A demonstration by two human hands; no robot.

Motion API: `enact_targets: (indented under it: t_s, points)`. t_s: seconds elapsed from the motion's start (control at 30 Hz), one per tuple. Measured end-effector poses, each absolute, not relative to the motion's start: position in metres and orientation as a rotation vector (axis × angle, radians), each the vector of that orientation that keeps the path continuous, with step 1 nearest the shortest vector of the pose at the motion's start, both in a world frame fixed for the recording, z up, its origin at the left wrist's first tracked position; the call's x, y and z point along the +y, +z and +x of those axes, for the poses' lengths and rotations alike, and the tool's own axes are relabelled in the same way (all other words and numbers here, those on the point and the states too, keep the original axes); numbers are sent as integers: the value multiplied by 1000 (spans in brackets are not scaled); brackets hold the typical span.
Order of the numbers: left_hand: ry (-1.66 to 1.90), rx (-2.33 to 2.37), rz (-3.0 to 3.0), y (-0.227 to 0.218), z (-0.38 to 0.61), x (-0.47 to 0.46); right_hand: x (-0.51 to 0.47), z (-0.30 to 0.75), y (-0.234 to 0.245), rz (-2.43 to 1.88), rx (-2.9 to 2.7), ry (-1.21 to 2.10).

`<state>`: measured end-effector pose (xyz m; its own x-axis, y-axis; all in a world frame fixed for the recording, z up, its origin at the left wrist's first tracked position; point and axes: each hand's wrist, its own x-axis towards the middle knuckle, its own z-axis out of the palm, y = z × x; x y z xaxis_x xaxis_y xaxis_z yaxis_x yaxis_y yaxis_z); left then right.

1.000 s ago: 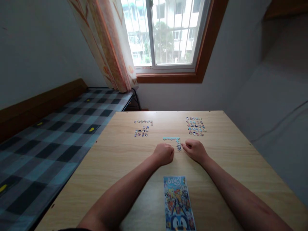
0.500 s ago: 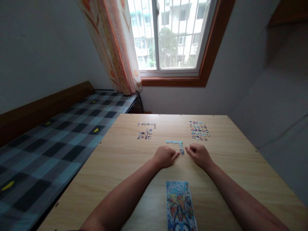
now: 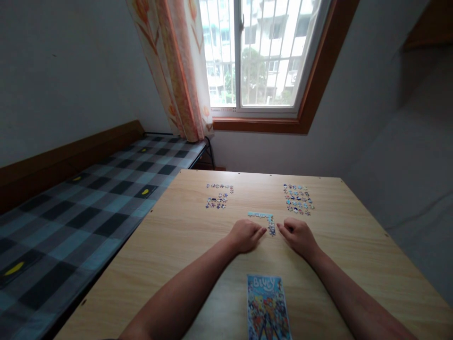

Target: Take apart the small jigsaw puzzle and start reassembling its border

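Note:
An L-shaped strip of joined puzzle pieces (image 3: 266,218) lies in the middle of the wooden table (image 3: 354,250). My left hand (image 3: 247,235) rests on the table just left of the strip's lower end, fingers together, their tips reaching to it. My right hand (image 3: 299,235) lies just right of the same end, fingers curled in, thumb and forefinger pointing at the strip. Whether either hand holds a loose piece is too small to see. A colourful cartoon reference picture (image 3: 269,307) lies between my forearms at the near edge.
Two groups of loose puzzle pieces sit farther back, a left group (image 3: 218,196) and a right group (image 3: 298,198). A bed with a checked cover (image 3: 71,212) runs along the table's left side. A window (image 3: 262,52) and a curtain (image 3: 177,66) are behind.
My left hand has gone from a fist to fingers stretched toward the strip's end. Both hands stay at the strip. The view has shifted a little, so everything sits lower in the frame.

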<state>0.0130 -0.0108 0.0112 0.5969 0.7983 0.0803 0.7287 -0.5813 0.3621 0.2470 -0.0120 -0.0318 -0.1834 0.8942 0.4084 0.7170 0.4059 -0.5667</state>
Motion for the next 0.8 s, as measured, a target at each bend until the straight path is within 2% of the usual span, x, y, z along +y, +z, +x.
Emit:
enact_targets:
  t_s: [0.2,0.4,0.7,0.8]
  points:
    - [323,1373,2539,11,14,-7,-11,247,-35,-1368,-1971,317]
    - [410,2095,2334,22,-16,31,-9,247,-36,-1375,-1954,334]
    - [246,2233,2399,13,-37,75,-7,246,-34,-1356,-1944,334]
    - [291,2182,2501,17,-34,72,-7,246,-33,-1346,-1945,327]
